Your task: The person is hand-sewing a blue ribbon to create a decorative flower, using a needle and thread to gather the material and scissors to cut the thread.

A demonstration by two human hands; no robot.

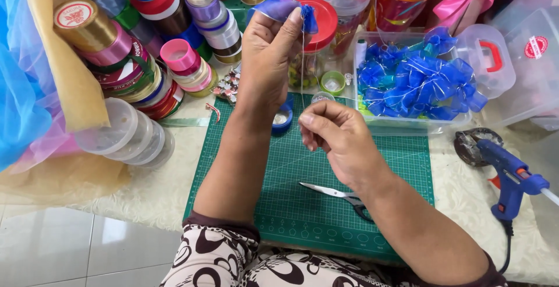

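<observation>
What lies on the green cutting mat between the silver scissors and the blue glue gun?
In the head view, only the right forearm crosses between the silver scissors and the blue glue gun; the green cutting mat is otherwise bare.

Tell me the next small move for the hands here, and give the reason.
Probably draw the right hand down to tighten the thin thread: the left hand pinches the folded blue ribbon above the green mat, and the thread runs between both hands.
</observation>
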